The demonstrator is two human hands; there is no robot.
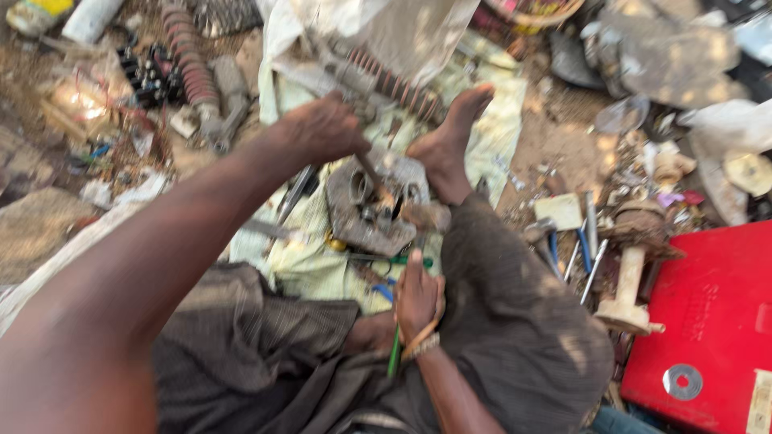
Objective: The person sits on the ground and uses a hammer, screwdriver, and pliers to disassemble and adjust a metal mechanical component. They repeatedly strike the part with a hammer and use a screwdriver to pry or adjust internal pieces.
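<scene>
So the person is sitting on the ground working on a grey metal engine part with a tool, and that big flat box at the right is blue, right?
Not quite: the flat box at the right is red, not blue, as the head view shows. The rest holds: the person sits on the ground, the left hand driving a tool into the grey metal engine part.

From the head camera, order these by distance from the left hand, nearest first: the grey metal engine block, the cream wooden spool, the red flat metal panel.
1. Grey metal engine block: just below-right of the left hand.
2. Cream wooden spool: farther right, among scattered tools.
3. Red flat metal panel: lower-right corner, beyond the spool.
</scene>
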